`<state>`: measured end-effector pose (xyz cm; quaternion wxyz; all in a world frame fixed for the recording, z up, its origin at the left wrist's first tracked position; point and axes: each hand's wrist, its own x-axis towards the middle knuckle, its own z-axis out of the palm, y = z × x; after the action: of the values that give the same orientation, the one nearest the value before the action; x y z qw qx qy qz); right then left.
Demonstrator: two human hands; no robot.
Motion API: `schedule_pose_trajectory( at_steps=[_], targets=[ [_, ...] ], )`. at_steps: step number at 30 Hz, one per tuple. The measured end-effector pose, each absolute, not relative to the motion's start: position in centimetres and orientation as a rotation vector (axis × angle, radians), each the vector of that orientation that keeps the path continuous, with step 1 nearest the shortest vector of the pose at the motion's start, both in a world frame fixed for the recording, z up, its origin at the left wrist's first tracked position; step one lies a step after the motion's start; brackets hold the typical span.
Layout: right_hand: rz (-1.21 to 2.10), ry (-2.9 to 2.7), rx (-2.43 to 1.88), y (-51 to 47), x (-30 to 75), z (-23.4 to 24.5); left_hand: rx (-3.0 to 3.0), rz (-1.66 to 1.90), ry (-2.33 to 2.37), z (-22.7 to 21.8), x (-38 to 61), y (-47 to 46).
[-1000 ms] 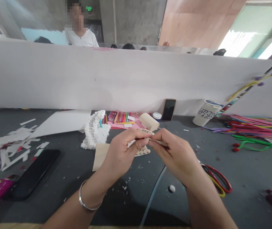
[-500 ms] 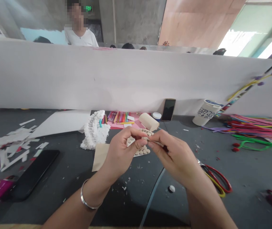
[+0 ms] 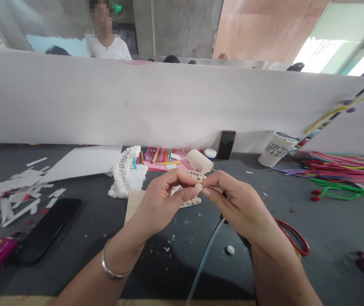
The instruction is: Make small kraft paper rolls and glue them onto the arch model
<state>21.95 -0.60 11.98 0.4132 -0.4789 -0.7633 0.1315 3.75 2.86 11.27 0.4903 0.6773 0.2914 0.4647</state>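
Between the fingertips of both hands is a small beige paper coil (image 3: 199, 187). My left hand (image 3: 164, 199) pinches it from the left with thumb and forefinger. From the other side, my right hand (image 3: 244, 206) pinches at its edge, and a thin strip seems to run back under those fingers. Just behind lies a flat piece covered with beige coils (image 3: 195, 201), partly hidden by my left hand. A beige paper sheet (image 3: 134, 203) sticks out past the left hand. Under my right forearm, red-handled scissors (image 3: 297, 233) are partly covered.
White paper strips (image 3: 6, 204) and a black phone (image 3: 49, 229) lie left. Behind the hands are a white fluffy piece (image 3: 127, 174), coloured pens (image 3: 158, 156), a beige paper roll (image 3: 199, 160) and a standing phone (image 3: 226, 145). Pipe cleaners (image 3: 344, 170) spread rightward. A grey-blue cord (image 3: 206, 255) crosses the front.
The coil between my fingertips has turned so its round face shows more. My right forearm has shifted and covers more of the scissors.
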Motion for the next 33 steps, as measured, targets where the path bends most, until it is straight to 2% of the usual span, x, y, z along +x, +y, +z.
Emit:
schedule_pose_trajectory(
  at_steps=[11,18,24,33],
  targets=[
    [0.23,-1.897,-1.298,-0.5,21.6,11.8,1.985,1.261,0.854,10.3,4.4,2.8],
    [0.018,-1.874,-1.378,-0.9,21.4,11.8,1.816,1.304,0.89,10.3,4.5,2.8],
    [-0.045,-2.031,-1.143,-0.8,21.4,12.0,1.747,1.275,0.861,10.0,4.5,3.1],
    [-0.006,-2.033,-1.056,-0.9,21.4,11.8,1.571,1.265,0.802,9.9,4.7,3.2]
  ],
)
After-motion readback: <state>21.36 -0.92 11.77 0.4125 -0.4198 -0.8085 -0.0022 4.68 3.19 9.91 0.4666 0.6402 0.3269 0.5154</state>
